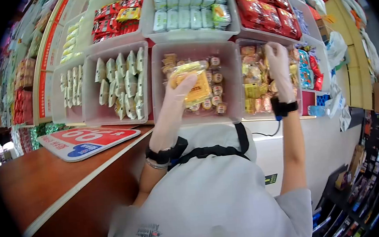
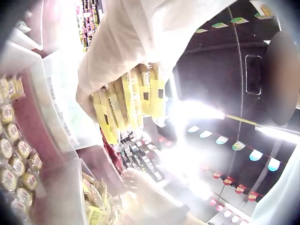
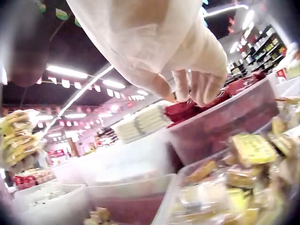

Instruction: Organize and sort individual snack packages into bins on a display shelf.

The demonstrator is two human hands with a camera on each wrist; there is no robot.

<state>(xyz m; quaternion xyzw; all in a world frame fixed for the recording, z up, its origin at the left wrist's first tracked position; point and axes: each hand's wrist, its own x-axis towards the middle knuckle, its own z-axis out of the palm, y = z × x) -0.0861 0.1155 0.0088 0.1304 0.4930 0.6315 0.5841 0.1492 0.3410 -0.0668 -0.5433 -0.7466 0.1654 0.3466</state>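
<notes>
Gloved in clear plastic, the left hand (image 1: 178, 91) grips yellow wrapped packets (image 1: 197, 87) above a bin (image 1: 162, 107) of small round wrapped items. The left wrist view shows several packets (image 2: 133, 101) side by side in the left hand (image 2: 119, 49). Over the adjoining bin of mixed wrapped snacks (image 1: 253, 75) hovers the gloved right hand (image 1: 279, 64). In the right wrist view, the right hand (image 3: 173, 49) has its fingers bent loosely downward with nothing visible in them, above the yellow-wrapped snacks (image 3: 253, 150).
Behind are bins of red-and-yellow packets (image 1: 117, 19), pale green packets (image 1: 189, 7) and red packets (image 1: 263, 12). White packets (image 1: 122, 81) fill a bin at the left. A red-and-white sign (image 1: 89, 140) lies on the brown surface (image 1: 69, 172). Shelves (image 1: 371, 162) stand at the right.
</notes>
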